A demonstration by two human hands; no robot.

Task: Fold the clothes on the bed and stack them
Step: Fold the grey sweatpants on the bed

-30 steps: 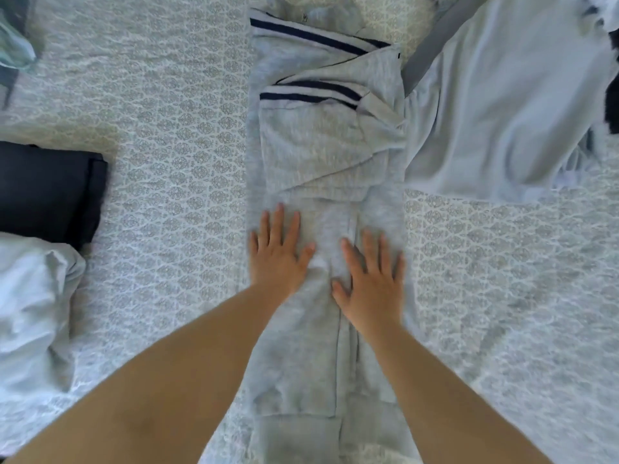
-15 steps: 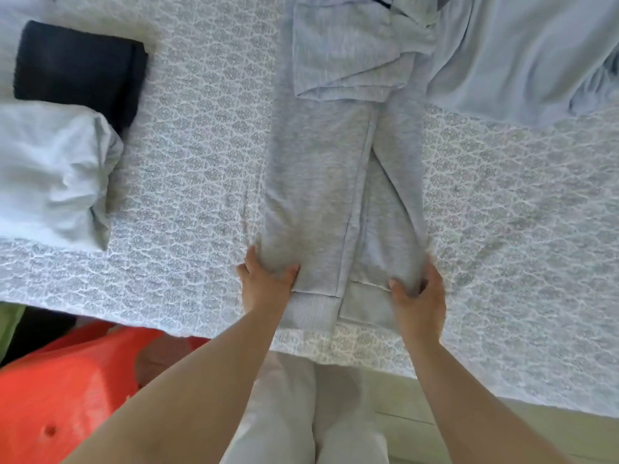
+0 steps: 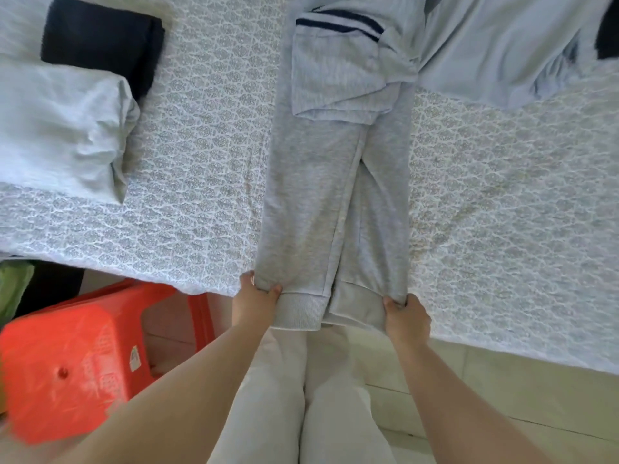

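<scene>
The far end of the grey sweatshirt (image 3: 335,182) is being cut off by the top edge of the view, and its folded-in sleeve with dark stripes is only partly seen there. The fingers under the hem are being hidden by cloth on both sides. A pale blue garment (image 3: 495,45) is being cropped at the upper right, and a dark patch beside it cannot be made out.

Compared with half a second ago, the sweatshirt's ribbed hem is being drawn further over the near edge of the bed (image 3: 201,162), and more of the striped sleeve is being shown at the top. A second ago both palms were being pressed flat on the cloth; now the hem corners are being gripped. The left hand (image 3: 256,301) is being curled round the left hem corner, thumb on top, and the right hand (image 3: 407,316) is being pinched on the right corner.

The sweatshirt is being laid lengthwise in a narrow strip of soft heathered knit on the patterned, lace-like bedspread. At the left, a folded black garment (image 3: 100,38) and a folded pale grey garment (image 3: 60,128) are being kept side by side, touching. An orange plastic stool (image 3: 73,356) is being seen on the floor.
</scene>
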